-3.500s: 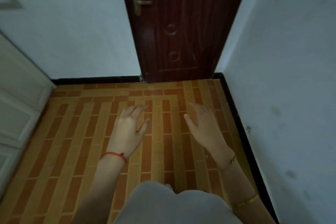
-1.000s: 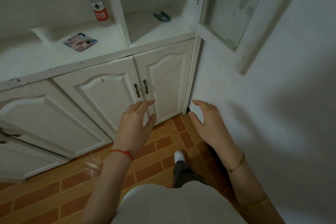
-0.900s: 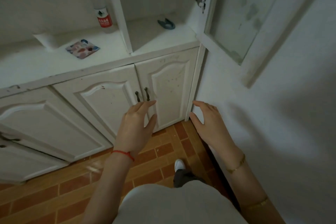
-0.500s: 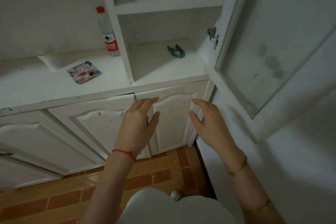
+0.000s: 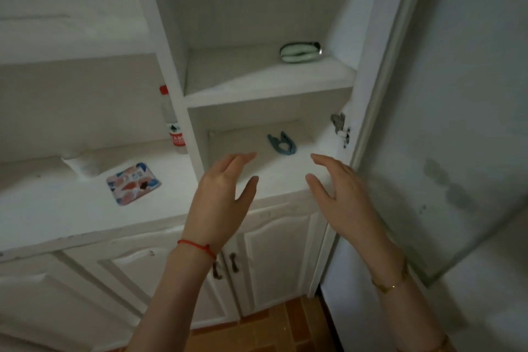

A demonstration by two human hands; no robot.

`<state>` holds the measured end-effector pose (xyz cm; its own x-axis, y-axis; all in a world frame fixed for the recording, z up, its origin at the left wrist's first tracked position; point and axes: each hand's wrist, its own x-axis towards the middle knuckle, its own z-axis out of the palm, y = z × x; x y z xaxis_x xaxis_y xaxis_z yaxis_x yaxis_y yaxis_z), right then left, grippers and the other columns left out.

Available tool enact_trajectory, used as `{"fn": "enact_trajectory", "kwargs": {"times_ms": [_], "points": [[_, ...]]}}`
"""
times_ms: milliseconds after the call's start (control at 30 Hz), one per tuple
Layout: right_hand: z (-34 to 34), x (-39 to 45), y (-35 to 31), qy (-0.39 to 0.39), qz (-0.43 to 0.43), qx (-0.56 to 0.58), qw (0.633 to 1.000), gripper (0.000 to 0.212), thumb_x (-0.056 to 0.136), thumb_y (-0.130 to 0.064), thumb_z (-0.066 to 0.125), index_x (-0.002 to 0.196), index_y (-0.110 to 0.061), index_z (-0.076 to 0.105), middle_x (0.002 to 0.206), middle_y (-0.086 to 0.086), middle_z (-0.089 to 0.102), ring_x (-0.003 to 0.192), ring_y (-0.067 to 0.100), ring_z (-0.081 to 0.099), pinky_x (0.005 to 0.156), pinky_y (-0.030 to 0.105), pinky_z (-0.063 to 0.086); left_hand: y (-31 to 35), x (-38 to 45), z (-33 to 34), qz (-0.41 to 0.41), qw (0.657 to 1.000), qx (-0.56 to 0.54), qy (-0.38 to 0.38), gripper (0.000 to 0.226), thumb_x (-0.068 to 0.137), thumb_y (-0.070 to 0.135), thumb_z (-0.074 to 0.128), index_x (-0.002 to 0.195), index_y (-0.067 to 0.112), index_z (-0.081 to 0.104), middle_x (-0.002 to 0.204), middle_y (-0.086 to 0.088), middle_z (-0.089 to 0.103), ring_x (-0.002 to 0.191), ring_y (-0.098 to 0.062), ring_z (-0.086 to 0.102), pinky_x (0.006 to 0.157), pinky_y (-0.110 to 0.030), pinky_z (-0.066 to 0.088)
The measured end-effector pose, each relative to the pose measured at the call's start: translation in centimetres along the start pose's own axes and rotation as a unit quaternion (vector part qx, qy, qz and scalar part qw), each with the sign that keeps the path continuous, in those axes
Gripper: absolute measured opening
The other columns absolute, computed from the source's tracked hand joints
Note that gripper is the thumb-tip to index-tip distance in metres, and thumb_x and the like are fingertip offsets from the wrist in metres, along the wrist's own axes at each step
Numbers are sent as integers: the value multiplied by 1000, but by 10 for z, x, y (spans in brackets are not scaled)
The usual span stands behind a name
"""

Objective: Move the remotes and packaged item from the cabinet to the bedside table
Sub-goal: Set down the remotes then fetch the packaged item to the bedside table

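Observation:
A white cabinet (image 5: 85,226) fills the view. On its counter at the left lies a flat packaged item (image 5: 133,183) with a red, blue and pink print. No remote shows clearly. My left hand (image 5: 221,203) is raised in front of the counter edge, fingers apart and holding nothing. My right hand (image 5: 341,203) is level with it, open and empty, near the open cabinet door. Both hands hover short of the lower shelf without touching it.
A small blue clip-like object (image 5: 282,144) lies on the lower open shelf. A pale green rounded object (image 5: 300,51) sits on the shelf above. A clear bottle with a red cap (image 5: 173,120) stands on the counter. A glass-panelled door (image 5: 445,151) hangs open at the right.
My view has turned from the tiled floor and brown door to the cabinet, then tilted upward to the shelves. Both empty hands have risen from the lower doors to counter height.

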<state>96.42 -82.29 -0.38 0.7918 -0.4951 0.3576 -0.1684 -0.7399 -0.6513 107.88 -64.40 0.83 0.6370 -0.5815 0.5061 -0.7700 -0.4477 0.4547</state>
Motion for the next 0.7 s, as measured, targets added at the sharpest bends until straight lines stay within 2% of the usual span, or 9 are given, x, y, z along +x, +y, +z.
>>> {"fn": "enact_trajectory", "kwargs": {"times_ms": [133,200,333,400,467,567,700], "points": [[-25,63,-15,85,-38,15,996,38,96,-29,55,131,-13,56,129,5,61,120,24,54,99,26,37,9,64,-18,45,998,-1,49,38,93,22,60,131,17,59,122,-2,64,111,-19,62,91,-21,44],[-39,95,-23,121,-45,35,991,36,96,-27,55,129,-13,58,126,4,63,117,22,57,98,28,41,17,97,-25,60,996,-11,64,37,93,22,60,130,18,59,122,-1,64,108,-16,62,91,-22,46],[-57,156,-37,134,-38,35,990,36,97,-27,52,130,-13,57,129,1,62,120,17,55,97,22,38,26,163,-31,65,994,-10,87,35,93,25,59,127,18,61,118,0,67,100,-16,64,85,-30,51],[-62,183,-40,127,-32,6,991,37,99,-27,50,131,-11,56,130,4,61,121,21,55,89,13,34,28,195,-28,64,994,-8,88,34,92,26,59,124,17,63,115,-2,69,97,-18,66,86,-33,53],[-63,206,-40,116,-26,-50,992,37,101,-26,45,132,-10,54,132,7,60,120,25,55,76,14,30,27,226,-22,44,997,-1,63,34,92,26,58,124,16,63,114,-3,69,97,-21,66,89,-36,53],[-59,240,-35,97,-7,-124,987,34,102,-26,40,126,-7,56,128,13,61,115,30,57,79,29,37,23,270,-5,-15,1000,-7,21,35,92,26,58,124,13,63,115,-8,69,103,-27,65,94,-38,52],[-48,282,-14,88,48,-202,974,37,101,-30,33,115,-6,58,112,15,66,98,33,62,70,31,37,12,309,22,-108,994,11,-16,38,93,30,57,122,6,62,121,-18,66,113,-35,61,98,-40,49]]}}
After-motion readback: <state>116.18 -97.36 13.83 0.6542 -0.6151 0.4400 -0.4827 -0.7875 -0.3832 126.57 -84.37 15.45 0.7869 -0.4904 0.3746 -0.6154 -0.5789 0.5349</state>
